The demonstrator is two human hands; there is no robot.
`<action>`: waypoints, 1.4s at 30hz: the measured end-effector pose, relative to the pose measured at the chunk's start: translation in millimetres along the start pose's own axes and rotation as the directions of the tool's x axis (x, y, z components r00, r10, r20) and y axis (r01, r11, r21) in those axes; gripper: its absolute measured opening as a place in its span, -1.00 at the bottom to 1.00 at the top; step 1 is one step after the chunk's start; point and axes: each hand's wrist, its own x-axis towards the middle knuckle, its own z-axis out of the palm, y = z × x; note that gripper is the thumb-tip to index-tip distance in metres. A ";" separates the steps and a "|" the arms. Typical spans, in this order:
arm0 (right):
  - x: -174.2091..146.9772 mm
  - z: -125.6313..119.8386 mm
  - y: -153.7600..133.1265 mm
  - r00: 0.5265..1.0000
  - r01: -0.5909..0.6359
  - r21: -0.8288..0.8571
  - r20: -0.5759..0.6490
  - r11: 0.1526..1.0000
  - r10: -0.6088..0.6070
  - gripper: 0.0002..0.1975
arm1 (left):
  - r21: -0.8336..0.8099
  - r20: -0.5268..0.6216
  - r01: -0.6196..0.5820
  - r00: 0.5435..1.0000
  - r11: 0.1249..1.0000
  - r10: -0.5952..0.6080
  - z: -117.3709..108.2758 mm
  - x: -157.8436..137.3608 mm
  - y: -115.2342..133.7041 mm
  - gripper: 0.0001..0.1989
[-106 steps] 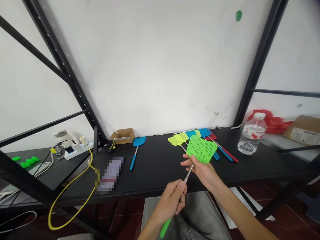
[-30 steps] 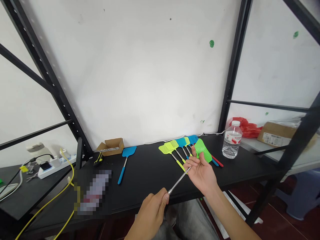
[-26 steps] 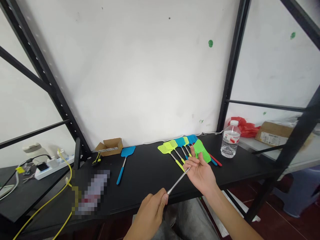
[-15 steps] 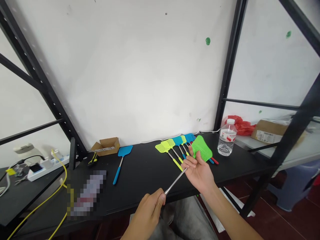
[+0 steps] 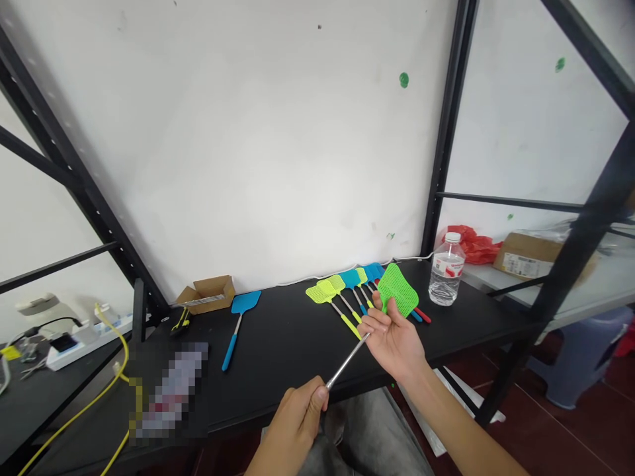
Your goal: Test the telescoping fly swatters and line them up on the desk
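Observation:
A green fly swatter [image 5: 399, 291] with a metal shaft stretches between both of my hands, over the front edge of the table. My left hand [image 5: 296, 416] is closed round its lower end, hiding the handle. Just below the green head, my right hand [image 5: 391, 337] has its fingers curled round the upper shaft, palm turned up. Behind the right hand, several fly swatters lie fanned out: yellow ones [image 5: 325, 291], blue ones [image 5: 352, 279] and a red handle [image 5: 423, 315]. Farther left a single blue fly swatter [image 5: 239, 324] lies alone on the black table [image 5: 282, 344].
A small open cardboard box [image 5: 208, 295] is at the back left. At the right stands a water bottle [image 5: 446, 271]. A yellow cable [image 5: 122, 360] and a power strip [image 5: 84, 344] are on the left. Black rack posts [image 5: 449, 132] frame both sides.
The camera view has shifted slightly, so the background sits a little farther left. Both hands keep the same grip on the green fly swatter.

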 end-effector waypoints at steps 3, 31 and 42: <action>0.7 -0.9 0.2 1.000 0.020 -0.058 0.009 0.998 -0.019 -0.80 | -0.001 -0.009 -0.001 1.000 1.000 0.001 0.3 0.5 -1.2 -0.51; -9.3 -14.3 50.3 0.986 -0.120 -0.403 0.057 0.907 0.155 -0.64 | -0.070 -0.061 -0.051 0.997 0.996 0.046 4.1 7.1 10.1 -0.54; 6.8 -32.1 27.2 0.984 0.093 -0.622 -0.062 0.778 -0.167 -0.78 | -0.061 -0.120 -0.026 0.993 0.998 0.018 -7.6 5.6 13.5 -0.73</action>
